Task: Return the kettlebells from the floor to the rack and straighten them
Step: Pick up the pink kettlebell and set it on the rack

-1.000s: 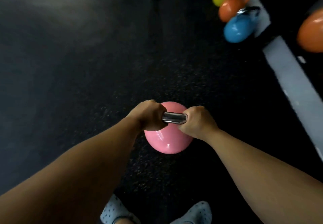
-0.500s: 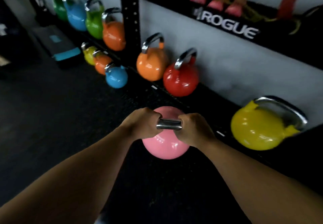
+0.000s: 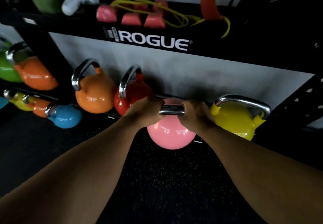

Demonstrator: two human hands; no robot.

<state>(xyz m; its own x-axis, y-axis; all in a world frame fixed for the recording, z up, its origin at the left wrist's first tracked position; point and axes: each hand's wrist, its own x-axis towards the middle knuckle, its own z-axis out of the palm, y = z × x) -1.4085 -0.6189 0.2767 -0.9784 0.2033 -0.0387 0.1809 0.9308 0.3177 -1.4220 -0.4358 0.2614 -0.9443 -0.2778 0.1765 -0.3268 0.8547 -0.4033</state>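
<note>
Gripping the steel handle of the pink kettlebell [image 3: 172,134], the left hand [image 3: 145,111] and right hand [image 3: 194,113] are both clenched around it, one at each end, holding it in front of the low shelf of the black rack [image 3: 227,49]. The pink bell hangs between the red kettlebell [image 3: 134,94] and the yellow kettlebell [image 3: 234,120], which sit on that shelf against a pale grey wall [image 3: 192,77]. Below lies dark speckled rubber floor [image 3: 166,188]. A blue kettlebell [image 3: 65,117] stands on the floor to the left. The upper shelf holds pink dumbbells [image 3: 131,18] and a yellow cord [image 3: 174,16].
</note>
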